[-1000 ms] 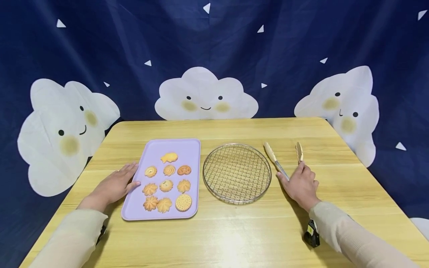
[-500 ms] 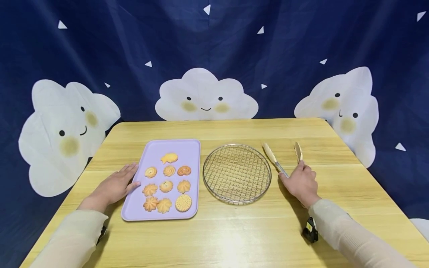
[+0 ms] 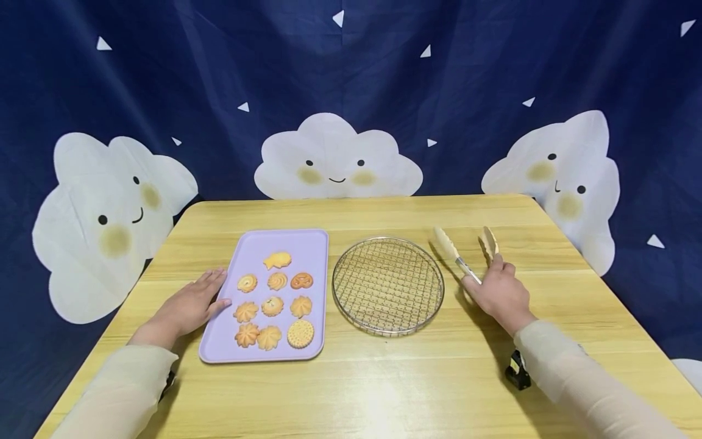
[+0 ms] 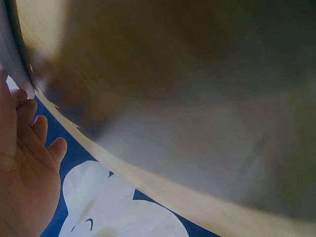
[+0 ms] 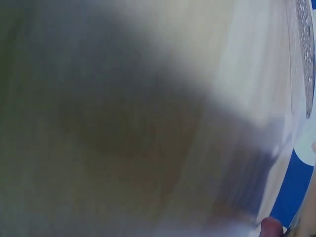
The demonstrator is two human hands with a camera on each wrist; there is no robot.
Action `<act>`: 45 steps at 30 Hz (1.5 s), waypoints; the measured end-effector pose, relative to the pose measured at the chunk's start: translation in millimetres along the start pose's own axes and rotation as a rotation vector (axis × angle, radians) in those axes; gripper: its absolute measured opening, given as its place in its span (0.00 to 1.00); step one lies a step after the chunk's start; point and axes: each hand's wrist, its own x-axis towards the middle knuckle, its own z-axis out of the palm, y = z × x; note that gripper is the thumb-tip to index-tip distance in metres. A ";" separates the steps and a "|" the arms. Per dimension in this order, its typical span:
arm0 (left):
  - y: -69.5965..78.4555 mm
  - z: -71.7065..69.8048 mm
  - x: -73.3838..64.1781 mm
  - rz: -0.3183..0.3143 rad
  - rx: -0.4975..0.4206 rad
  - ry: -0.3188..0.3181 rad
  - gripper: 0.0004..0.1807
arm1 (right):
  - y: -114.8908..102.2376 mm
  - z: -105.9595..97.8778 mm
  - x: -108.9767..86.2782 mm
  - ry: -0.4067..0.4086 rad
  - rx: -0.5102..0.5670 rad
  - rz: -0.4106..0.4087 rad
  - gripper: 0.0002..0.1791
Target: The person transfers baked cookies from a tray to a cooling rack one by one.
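My right hand [image 3: 500,296] grips a pair of tongs [image 3: 448,245] with cream scalloped tips and a metal arm, its two arms spread wide apart. The tongs point away from me, to the right of a round wire cooling rack [image 3: 388,285]. At the left, my left hand [image 3: 189,308] rests against the side of a lilac tray [image 3: 255,245], its thumb over the rim and its other fingers extended along the edge. Several cookies lie in rows on the tray, among them a fish-shaped one [image 3: 277,260], a pretzel-shaped one [image 3: 301,280] and a round one [image 3: 300,334].
Everything stands on a light wooden table [image 3: 378,390]. Behind it hangs a dark blue curtain [image 3: 351,61] with white clouds. A small black device [image 3: 517,370] sits at my right wrist. Both wrist views show mostly blurred tabletop.
My right hand has shifted slightly right and forward, and the tongs with it; their tips now stand higher in the head view, with a shadow apart below. My left hand stays put.
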 end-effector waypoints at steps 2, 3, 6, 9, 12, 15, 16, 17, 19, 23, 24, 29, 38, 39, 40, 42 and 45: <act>0.2 0.1 -0.4 0.000 -0.002 0.002 0.38 | 0.4 -1.9 1.3 0.018 -0.014 -0.023 0.52; 0.1 0.4 -0.7 -0.001 -0.002 0.003 0.38 | 0.5 -2.6 1.9 0.026 -0.017 -0.032 0.51; 0.3 0.9 -1.1 -0.002 -0.001 0.008 0.38 | 0.6 -3.9 2.9 0.046 -0.021 -0.052 0.52; 0.3 1.4 -1.7 -0.002 0.000 0.015 0.37 | -0.9 -4.9 3.5 0.056 -0.016 -0.061 0.56; 0.0 1.8 -2.6 -0.002 0.000 0.020 0.37 | -3.4 -5.7 4.0 0.057 -0.011 -0.077 0.60; -0.6 2.4 -2.8 -0.005 -0.001 0.016 0.38 | -6.1 -6.3 4.1 0.055 -0.010 -0.106 0.61; -1.0 2.6 -2.7 -0.006 -0.001 0.016 0.38 | -7.0 -6.3 4.2 0.059 -0.009 -0.118 0.61; -1.0 2.6 -2.6 -0.006 0.000 0.015 0.38 | -8.4 -6.5 4.0 0.064 -0.010 -0.131 0.61; -0.9 2.4 -2.4 -0.010 -0.001 0.010 0.38 | -11.5 -6.6 3.7 0.075 -0.011 -0.156 0.60; 0.2 1.2 -2.2 -0.016 -0.005 0.003 0.38 | -17.6 -6.6 3.2 0.101 -0.011 -0.204 0.59; 0.8 0.8 -2.1 -0.018 -0.008 0.003 0.38 | -19.0 -6.6 3.0 0.104 -0.012 -0.214 0.59; 2.8 -0.2 -0.8 -0.015 -0.012 0.009 0.38 | -26.0 -7.8 1.2 0.104 -0.015 -0.256 0.59; 2.0 1.1 0.1 -0.017 -0.004 0.005 0.38 | -42.6 -8.2 -2.1 0.125 0.002 -0.366 0.57; 2.0 1.2 0.0 -0.018 -0.004 0.004 0.38 | -44.8 -8.7 -2.3 0.119 0.006 -0.377 0.56; 2.1 1.3 0.0 -0.023 -0.004 0.001 0.38 | -46.7 -8.9 -2.2 0.114 0.010 -0.388 0.56; 2.6 1.0 0.1 -0.020 -0.004 0.007 0.38 | -50.5 -9.6 -2.4 0.097 0.015 -0.405 0.56; 3.5 0.4 0.4 -0.018 -0.009 0.016 0.37 | -56.3 -10.4 -2.6 0.081 0.013 -0.432 0.56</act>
